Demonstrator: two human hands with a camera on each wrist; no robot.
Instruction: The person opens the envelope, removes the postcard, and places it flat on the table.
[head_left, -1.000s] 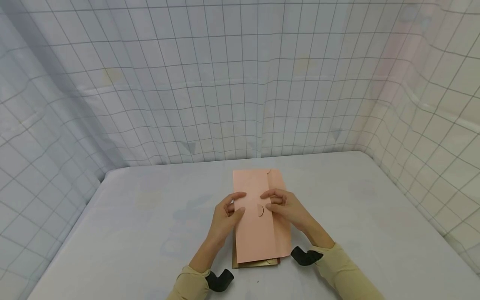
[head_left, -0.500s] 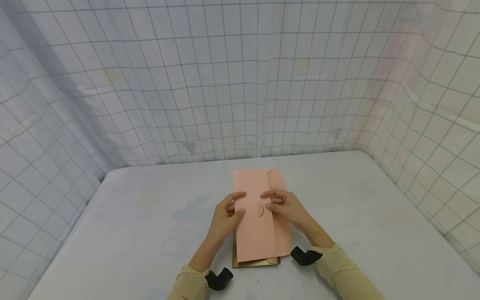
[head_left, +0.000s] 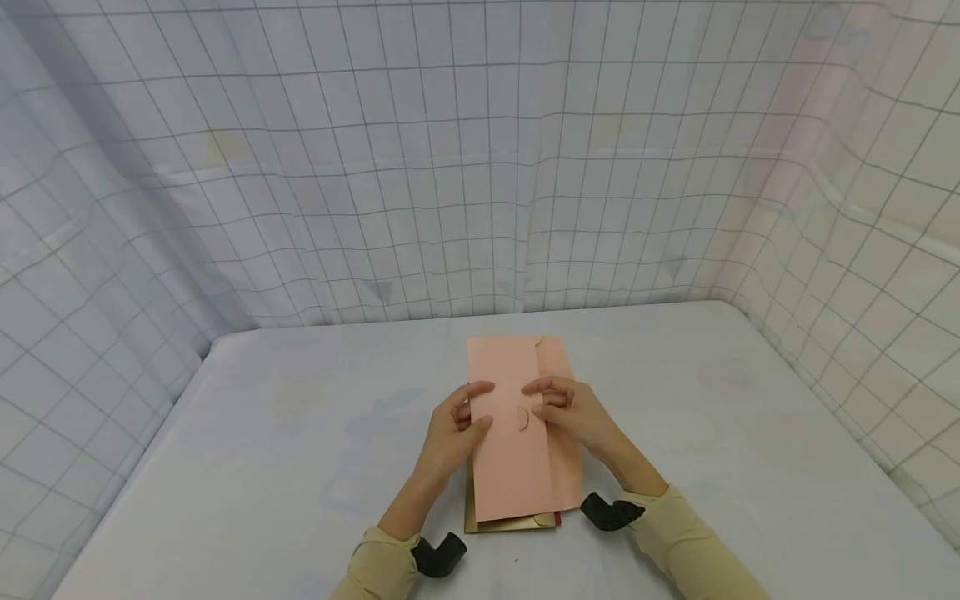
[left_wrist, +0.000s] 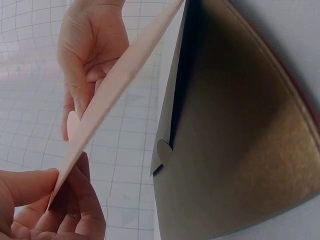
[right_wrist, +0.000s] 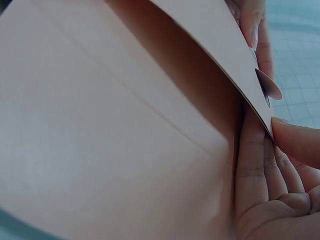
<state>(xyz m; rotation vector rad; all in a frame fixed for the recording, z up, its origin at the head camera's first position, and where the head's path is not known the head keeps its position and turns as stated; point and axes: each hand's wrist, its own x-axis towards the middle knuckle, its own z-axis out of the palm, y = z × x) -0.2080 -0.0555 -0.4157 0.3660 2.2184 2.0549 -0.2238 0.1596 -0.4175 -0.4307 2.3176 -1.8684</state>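
A pink paper envelope (head_left: 510, 475) with a half-round tab (head_left: 522, 418) on its front panel is held up in the head view. My left hand (head_left: 447, 442) pinches its left edge, thumb on the near side. On the other side, my right hand (head_left: 572, 414) grips the edge of the front panel. The right wrist view shows the thumb outside this panel (right_wrist: 225, 45) and several fingers (right_wrist: 251, 165) under it, with a gap between the panel and the wide pink sheet (right_wrist: 100, 140) behind. Below lies a gold envelope (left_wrist: 240, 150), mostly covered in the head view.
A thin red edge (head_left: 558, 519) shows beside the gold envelope's lower right corner. The white-covered table (head_left: 300, 458) extends around the hands. Pale grid-patterned curtains (head_left: 450, 208) hang behind and at both sides. A tiny dark speck (head_left: 516, 560) lies near the front.
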